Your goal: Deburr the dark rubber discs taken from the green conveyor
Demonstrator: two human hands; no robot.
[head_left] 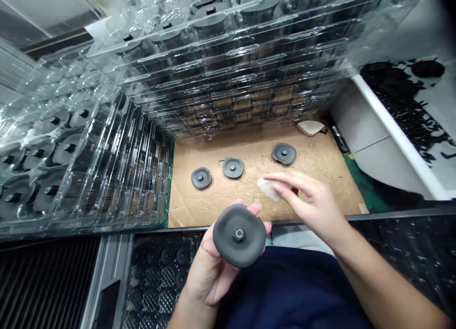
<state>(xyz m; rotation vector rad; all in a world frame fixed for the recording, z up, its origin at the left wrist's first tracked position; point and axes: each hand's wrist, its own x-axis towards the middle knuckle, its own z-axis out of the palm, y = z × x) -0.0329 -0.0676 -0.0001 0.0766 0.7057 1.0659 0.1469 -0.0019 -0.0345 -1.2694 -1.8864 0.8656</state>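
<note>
In my left hand (217,279) is a dark grey dished disc (233,250) with a small round stub at its centre. My fingers wrap its rim from below, and its stub side faces up. My right hand (309,198) pinches a small off-white pad (269,188) between thumb and fingers, a little above the cardboard (188,208) and apart from the disc. Three similar discs lie on the cardboard: a left one (201,178), a middle one (232,168) and a right one (284,153).
Stacked clear plastic trays (228,63) holding grey discs rise behind the cardboard, with another stack (107,167) at left. A second off-white pad (310,127) and a dark pen-like tool (338,136) lie at the back right. A white bin (399,134) with black scraps (395,91) stands at right.
</note>
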